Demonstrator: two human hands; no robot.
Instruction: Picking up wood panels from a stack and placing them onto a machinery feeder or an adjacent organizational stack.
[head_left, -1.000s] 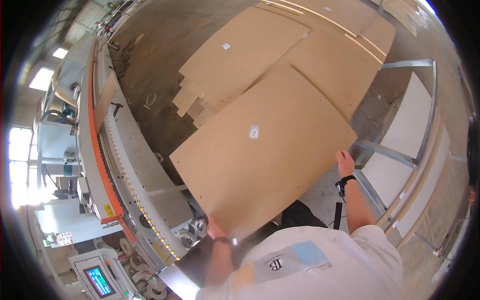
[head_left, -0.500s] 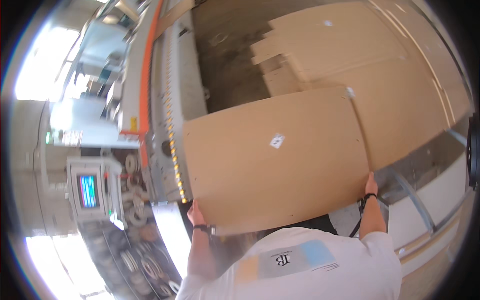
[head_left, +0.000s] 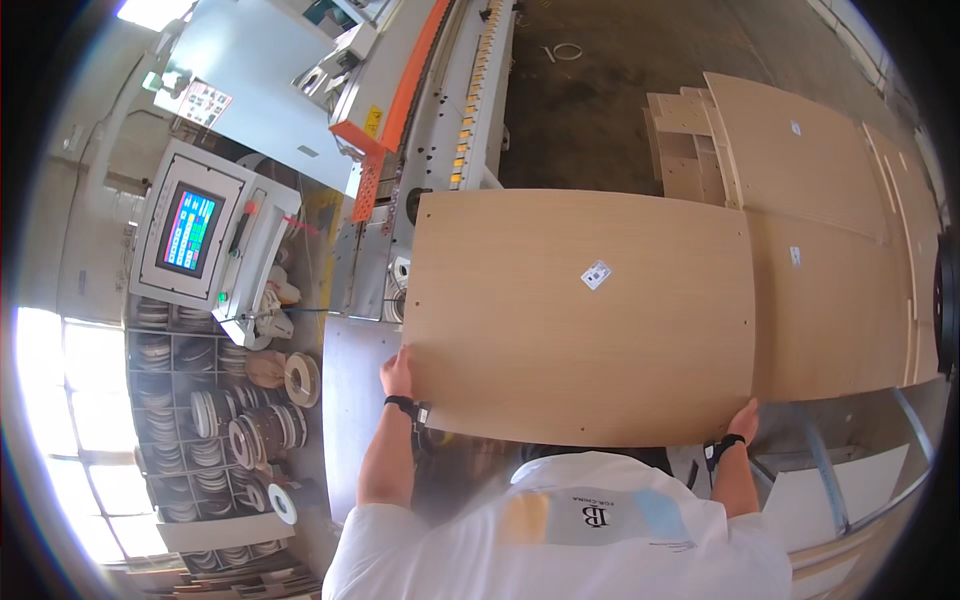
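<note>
Left hand [head_left: 397, 373] and right hand [head_left: 743, 420] grip the brown board [head_left: 580, 340] at its near corners; over the last second it has swung away from the pile [head_left: 840, 310], so its far left corner now shows by the machine [head_left: 435, 135].

The brown panel [head_left: 570, 350] has shifted back, covering less of the stacked boards [head_left: 830, 310].

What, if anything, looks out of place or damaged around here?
A pale loop lies loose on the floor, perhaps dropped. The piled boards sit unevenly, edges out of line. The board in the left hand and right hand shows no plain damage.
</note>
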